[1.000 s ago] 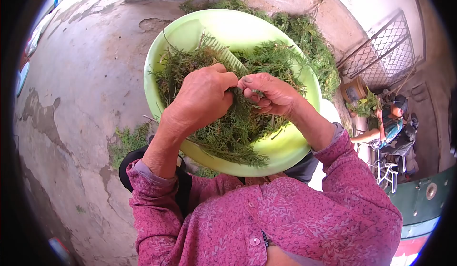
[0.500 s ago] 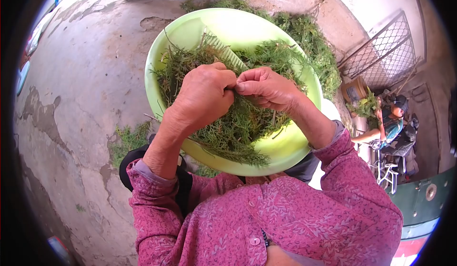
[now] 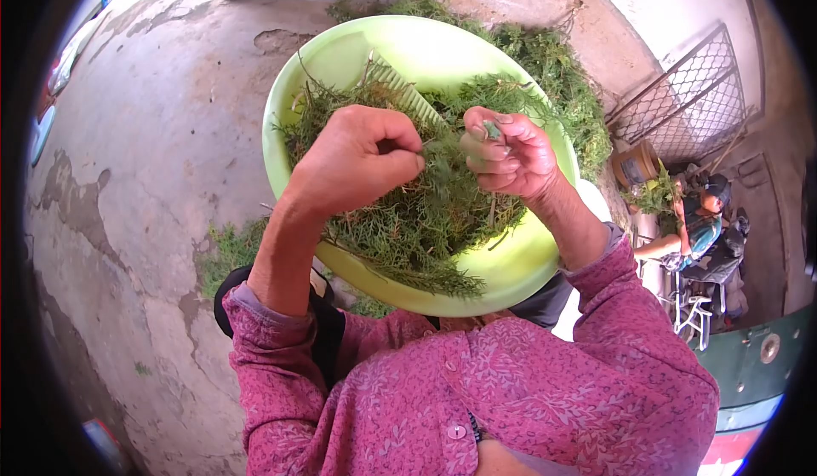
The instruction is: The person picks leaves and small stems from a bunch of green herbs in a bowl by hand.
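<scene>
A large light-green basin (image 3: 511, 278) holds a heap of green feathery sprigs (image 3: 408, 238) and a ridged pale-green strip (image 3: 404, 93). Over the left part of the heap, my left hand (image 3: 362, 157) is closed in a pinch, and what lies between its fingertips is too small to name. My right hand (image 3: 511, 152) is raised over the right part with its fingers curled, palm partly turned up, and a small green piece is pinched between thumb and forefinger. The two hands are apart.
More green branches (image 3: 566, 84) lie behind the basin, and a small tuft (image 3: 228, 255) lies on the concrete floor (image 3: 153, 161) at left. At right are a mesh frame (image 3: 689, 93), a bucket (image 3: 634, 168) and another person (image 3: 702, 225) sitting with greenery.
The hands were together over the heap and have separated. My right hand has moved right and turned its palm up, showing the green piece. My left hand has shifted slightly left.
</scene>
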Demonstrator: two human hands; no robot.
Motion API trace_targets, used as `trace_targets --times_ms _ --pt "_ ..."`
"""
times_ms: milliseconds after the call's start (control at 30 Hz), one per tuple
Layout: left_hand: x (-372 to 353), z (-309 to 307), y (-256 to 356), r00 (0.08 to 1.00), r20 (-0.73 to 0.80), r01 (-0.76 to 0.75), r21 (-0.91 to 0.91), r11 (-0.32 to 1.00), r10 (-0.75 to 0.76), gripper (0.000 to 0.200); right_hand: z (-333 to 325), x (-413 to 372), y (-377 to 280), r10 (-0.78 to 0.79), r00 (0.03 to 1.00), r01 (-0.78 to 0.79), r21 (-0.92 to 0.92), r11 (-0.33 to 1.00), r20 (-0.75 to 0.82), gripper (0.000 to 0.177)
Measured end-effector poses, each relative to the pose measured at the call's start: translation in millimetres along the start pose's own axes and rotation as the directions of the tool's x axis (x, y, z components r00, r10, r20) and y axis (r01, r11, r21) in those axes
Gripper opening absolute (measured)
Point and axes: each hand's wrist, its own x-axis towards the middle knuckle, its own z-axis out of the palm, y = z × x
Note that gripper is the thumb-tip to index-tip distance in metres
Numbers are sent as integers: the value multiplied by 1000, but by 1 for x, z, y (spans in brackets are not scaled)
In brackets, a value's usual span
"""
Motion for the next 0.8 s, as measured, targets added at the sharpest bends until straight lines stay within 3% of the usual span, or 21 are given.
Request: trace_targets --times_ms 67,100,167,233,300,333,367,400,433,500,567,633,800 --pt "2 -3 -3 983 -51 162 -240 957 -179 6 -8 -4 2 29 998 -34 70 997 62 24" --pt "3 -4 -5 983 -55 158 -238 958 -176 6 -3 -5 2 31 997 -35 66 997 65 24" --pt "4 -6 -7 966 -121 194 -251 948 -230 7 13 -9 3 9 988 -37 -183 982 -154 23" --pt "4 -6 -8 964 -129 198 -231 953 -232 8 23 -5 5 -34 984 -6 -227 974 -175 21" --pt "5 -5 -8 964 -133 201 -210 957 -232 8 31 1 6 -168 926 31 -375 926 -339 16" --pt "5 -4 -7 963 -117 213 -216 953 -242 8 34 2 5 -171 926 33 -377 926 -338 16" --pt "4 -4 -7 962 -103 226 -222 948 -254 8 38 4 3 -273 897 81 -477 875 -347 13" --pt "5 -4 -9 962 -105 224 -221 949 -252 8 42 6 1 -372 863 121 -574 810 -343 10" --pt "5 -4 -11 962 -116 219 -207 954 -246 8 45 6 -3 -370 865 121 -576 809 -338 10" --pt "4 -5 -14 961 -131 217 -194 957 -245 8 52 0 -14 -599 781 298 -738 605 -176 9" --pt "4 -4 -15 963 -159 195 -157 968 -219 8 60 -4 -12 -579 783 233 -755 613 -229 10" --pt "4 -3 -10 966 -143 193 -157 969 -216 8 64 4 -2 -543 789 -88 -928 362 -287 12" --pt "2 -4 -1 970 -85 211 -175 962 -228 6 59 18 8 -482 843 -130 -960 247 -238 17"
